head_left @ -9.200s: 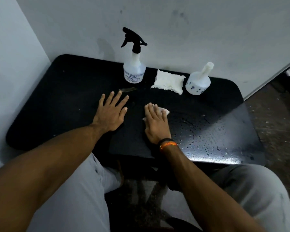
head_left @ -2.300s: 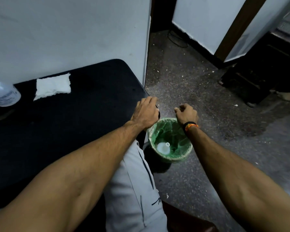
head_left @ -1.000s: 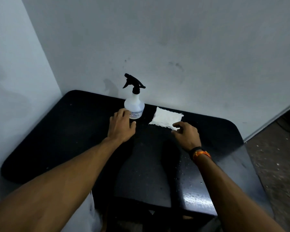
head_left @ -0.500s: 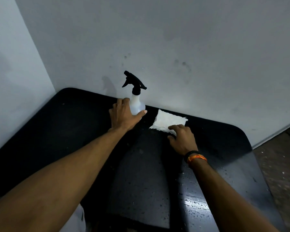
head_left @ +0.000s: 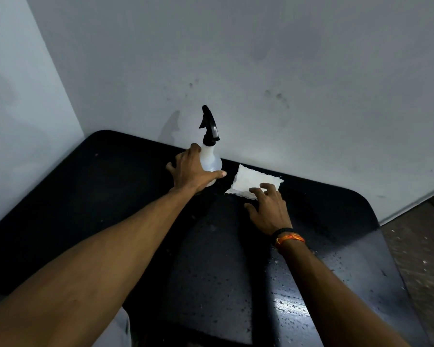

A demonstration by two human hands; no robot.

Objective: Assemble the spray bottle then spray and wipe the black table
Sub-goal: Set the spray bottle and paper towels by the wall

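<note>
A white spray bottle [head_left: 211,159] with a black trigger head stands upright at the back of the black table [head_left: 110,196], close to the wall. My left hand [head_left: 192,171] is wrapped around the bottle's body, thumb across its front. Just right of the bottle lies a folded white wipe [head_left: 251,182]. My right hand [head_left: 268,209] rests with spread fingers on the wipe's near edge, fingertips touching it. Water droplets cover the table's right front part.
A grey wall runs right behind the table and another closes off the left side. The table's rounded right edge borders a speckled floor [head_left: 421,246]. My light trouser leg shows at the bottom left.
My left hand has closed further around the bottle, and the trigger head has turned from pointing left toward the wall. My right hand has spread its fingers on the wipe.
</note>
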